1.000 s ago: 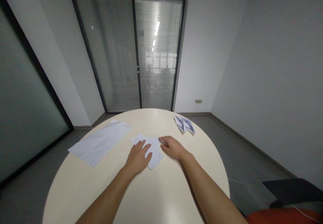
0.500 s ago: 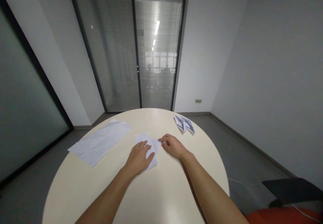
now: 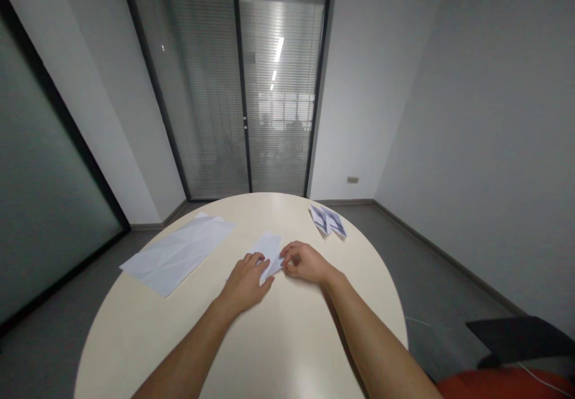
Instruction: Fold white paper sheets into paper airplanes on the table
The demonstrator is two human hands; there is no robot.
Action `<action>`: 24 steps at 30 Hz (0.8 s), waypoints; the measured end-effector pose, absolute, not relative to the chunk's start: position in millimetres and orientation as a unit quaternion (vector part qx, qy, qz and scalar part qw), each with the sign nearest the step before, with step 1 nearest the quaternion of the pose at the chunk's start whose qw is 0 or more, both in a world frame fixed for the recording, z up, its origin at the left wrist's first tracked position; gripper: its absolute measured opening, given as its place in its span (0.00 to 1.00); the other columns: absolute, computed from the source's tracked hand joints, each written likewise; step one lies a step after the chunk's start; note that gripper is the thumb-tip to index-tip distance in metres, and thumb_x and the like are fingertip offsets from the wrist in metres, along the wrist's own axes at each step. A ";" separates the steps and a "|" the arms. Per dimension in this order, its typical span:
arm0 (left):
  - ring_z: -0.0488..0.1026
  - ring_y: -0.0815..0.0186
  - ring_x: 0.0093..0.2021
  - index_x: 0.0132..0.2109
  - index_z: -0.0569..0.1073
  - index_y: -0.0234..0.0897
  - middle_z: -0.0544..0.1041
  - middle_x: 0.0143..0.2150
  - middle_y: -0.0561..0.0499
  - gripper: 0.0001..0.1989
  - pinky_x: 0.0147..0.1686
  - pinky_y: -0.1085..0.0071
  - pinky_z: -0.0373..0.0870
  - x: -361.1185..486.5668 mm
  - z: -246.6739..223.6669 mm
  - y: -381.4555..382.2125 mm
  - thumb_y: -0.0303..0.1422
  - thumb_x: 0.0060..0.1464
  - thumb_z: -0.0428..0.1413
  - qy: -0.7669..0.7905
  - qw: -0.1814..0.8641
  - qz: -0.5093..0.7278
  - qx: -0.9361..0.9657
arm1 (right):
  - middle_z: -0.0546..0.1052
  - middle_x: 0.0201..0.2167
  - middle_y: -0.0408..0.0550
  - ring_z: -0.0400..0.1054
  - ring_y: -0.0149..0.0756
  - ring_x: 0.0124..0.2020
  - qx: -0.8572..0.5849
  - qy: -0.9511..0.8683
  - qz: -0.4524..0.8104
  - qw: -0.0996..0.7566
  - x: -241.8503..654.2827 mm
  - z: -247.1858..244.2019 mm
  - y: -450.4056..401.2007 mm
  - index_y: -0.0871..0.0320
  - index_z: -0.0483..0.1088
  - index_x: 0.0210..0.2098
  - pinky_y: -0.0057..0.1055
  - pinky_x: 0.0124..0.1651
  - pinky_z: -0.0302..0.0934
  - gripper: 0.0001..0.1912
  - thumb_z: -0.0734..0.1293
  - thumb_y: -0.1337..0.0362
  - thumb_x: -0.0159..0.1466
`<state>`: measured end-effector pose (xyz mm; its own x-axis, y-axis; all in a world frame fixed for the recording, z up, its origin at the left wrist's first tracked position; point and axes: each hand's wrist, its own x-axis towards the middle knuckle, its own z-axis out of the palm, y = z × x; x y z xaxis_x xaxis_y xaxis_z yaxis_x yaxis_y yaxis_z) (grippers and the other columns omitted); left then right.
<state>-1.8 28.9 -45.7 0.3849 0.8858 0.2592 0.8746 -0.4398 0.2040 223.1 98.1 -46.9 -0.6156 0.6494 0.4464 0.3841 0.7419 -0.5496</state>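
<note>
In the head view a folded white paper (image 3: 268,244) lies on the round table, partly covered by my hands. My left hand (image 3: 248,278) rests over its near left part with thumb and fingers spread, pressing from above. At the paper's right edge, my right hand (image 3: 305,262) has its thumb and index finger curled together in a pinch. The fingertips meet the edge of the sheet there. What lies under my left palm is hidden.
A larger creased white sheet (image 3: 182,255) is spread at the table's left. Folded paper pieces with bluish-grey markings (image 3: 329,221) stand near the far right edge. The cream table (image 3: 287,339) has a rounded rim. A black and red chair (image 3: 521,339) is at lower right.
The folded paper has turned, its far end now pointing up and right. My right hand's fingers have curled into a pinch at its edge. My left hand has barely moved.
</note>
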 end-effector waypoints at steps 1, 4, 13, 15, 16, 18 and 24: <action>0.69 0.55 0.55 0.56 0.75 0.42 0.74 0.56 0.44 0.17 0.55 0.60 0.66 -3.7 -45.6 30.0 0.38 0.62 0.53 0.521 0.023 0.168 0.837 | 0.81 0.39 0.46 0.73 0.37 0.43 -0.292 -0.876 0.211 0.321 222.5 -46.0 96.8 0.55 0.79 0.32 0.33 0.53 0.63 0.09 0.72 0.73 0.53; 0.69 0.57 0.57 0.55 0.76 0.43 0.74 0.58 0.46 0.16 0.58 0.61 0.65 -9.0 -46.2 33.2 0.37 0.63 0.53 0.494 0.044 0.182 0.849 | 0.82 0.40 0.46 0.74 0.40 0.45 -0.299 -0.879 0.216 0.301 221.6 -43.2 93.8 0.55 0.79 0.38 0.35 0.55 0.63 0.13 0.72 0.71 0.53; 0.72 0.61 0.58 0.53 0.78 0.42 0.76 0.58 0.49 0.14 0.61 0.63 0.64 -16.9 -54.3 39.8 0.36 0.62 0.54 0.461 0.090 0.219 0.855 | 0.76 0.56 0.56 0.69 0.48 0.58 -0.323 -0.889 0.196 0.258 225.7 -50.9 95.6 0.56 0.77 0.52 0.42 0.62 0.60 0.24 0.73 0.64 0.56; 0.72 0.61 0.58 0.52 0.79 0.42 0.77 0.58 0.49 0.14 0.61 0.64 0.64 -17.7 -54.0 40.3 0.37 0.63 0.54 0.459 0.090 0.222 0.855 | 0.75 0.57 0.57 0.69 0.48 0.59 -0.340 -0.887 0.187 0.250 226.1 -53.2 97.0 0.57 0.77 0.52 0.42 0.62 0.60 0.22 0.71 0.64 0.58; 0.73 0.61 0.57 0.51 0.79 0.42 0.77 0.57 0.49 0.14 0.61 0.64 0.65 -18.0 -53.5 40.4 0.37 0.63 0.53 0.459 0.089 0.221 0.856 | 0.76 0.57 0.57 0.69 0.48 0.59 -0.346 -0.886 0.181 0.248 226.1 -53.6 97.5 0.57 0.77 0.52 0.42 0.62 0.60 0.21 0.70 0.64 0.59; 0.72 0.61 0.57 0.51 0.79 0.42 0.78 0.57 0.49 0.14 0.60 0.64 0.65 -18.5 -51.8 40.4 0.36 0.64 0.52 0.461 0.083 0.217 0.856 | 0.77 0.56 0.57 0.70 0.46 0.57 -0.356 -0.886 0.166 0.247 226.0 -53.0 97.9 0.57 0.78 0.51 0.41 0.61 0.61 0.18 0.68 0.64 0.62; 0.72 0.61 0.55 0.50 0.79 0.41 0.78 0.54 0.48 0.14 0.57 0.65 0.67 -20.7 -46.6 38.8 0.32 0.65 0.50 0.485 0.073 0.217 0.844 | 0.80 0.51 0.54 0.72 0.45 0.53 -0.371 -0.887 0.118 0.246 227.1 -50.4 98.7 0.54 0.80 0.48 0.40 0.59 0.61 0.14 0.67 0.62 0.66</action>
